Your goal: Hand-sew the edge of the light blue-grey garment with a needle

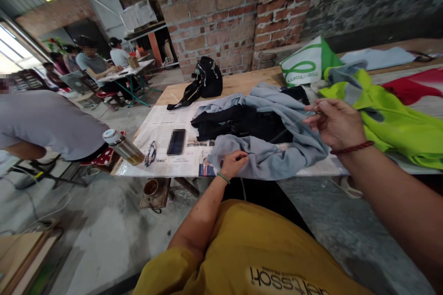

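A grey garment [270,159] is spread over the newspaper-covered table, with a black piece of clothing [263,124] lying on it. At the near edge of the grey cloth, my left hand [234,164] is closed, thumb and fingers pinched on the fabric. My right hand [337,122] is raised above the right side of the garment. Its thumb and forefinger pinch a thin, pale needle [316,106]. A fine thread seems to run from near that hand down to the cloth.
On the table's left lie a phone [176,142], a small keyring-like item [150,154] and a bottle [123,147]. Behind are a black bag [209,78] and a green-white bag [308,62]. Fluorescent clothing [391,115] lies right. A seated person [51,122] is at left.
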The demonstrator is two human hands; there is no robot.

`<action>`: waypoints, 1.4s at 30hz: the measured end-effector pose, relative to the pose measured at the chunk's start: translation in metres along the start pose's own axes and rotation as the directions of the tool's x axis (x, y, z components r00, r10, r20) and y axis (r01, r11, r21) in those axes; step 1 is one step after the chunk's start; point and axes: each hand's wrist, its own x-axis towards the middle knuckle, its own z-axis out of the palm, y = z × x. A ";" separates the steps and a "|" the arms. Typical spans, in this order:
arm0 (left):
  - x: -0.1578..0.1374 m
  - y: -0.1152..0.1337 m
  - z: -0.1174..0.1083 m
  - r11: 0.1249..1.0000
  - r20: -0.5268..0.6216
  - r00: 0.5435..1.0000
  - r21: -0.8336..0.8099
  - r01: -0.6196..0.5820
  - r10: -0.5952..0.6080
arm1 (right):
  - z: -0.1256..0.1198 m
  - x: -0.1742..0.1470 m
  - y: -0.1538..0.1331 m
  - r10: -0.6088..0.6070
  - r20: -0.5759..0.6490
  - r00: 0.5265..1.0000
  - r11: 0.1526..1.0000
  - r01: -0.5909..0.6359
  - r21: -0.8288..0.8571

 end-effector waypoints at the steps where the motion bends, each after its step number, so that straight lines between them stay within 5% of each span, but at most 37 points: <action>1: 0.000 0.000 0.000 1.000 0.001 1.000 0.001 0.002 -0.002 | 0.000 0.000 -0.002 -0.019 -0.003 1.000 1.000 0.019 0.001; 9: -0.001 0.002 0.000 1.000 0.004 1.000 -0.004 0.008 -0.008 | -0.003 0.004 -0.010 -0.149 0.077 0.986 0.989 0.147 0.033; 18: 0.000 -0.001 0.001 1.000 0.001 1.000 -0.014 0.011 -0.011 | -0.004 0.008 -0.009 -0.129 0.017 0.992 0.992 0.129 0.014; 42: 0.000 0.001 0.002 1.000 -0.002 1.000 0.001 0.020 -0.020 | -0.021 0.025 -0.026 -0.378 -0.136 0.916 0.926 0.376 -0.043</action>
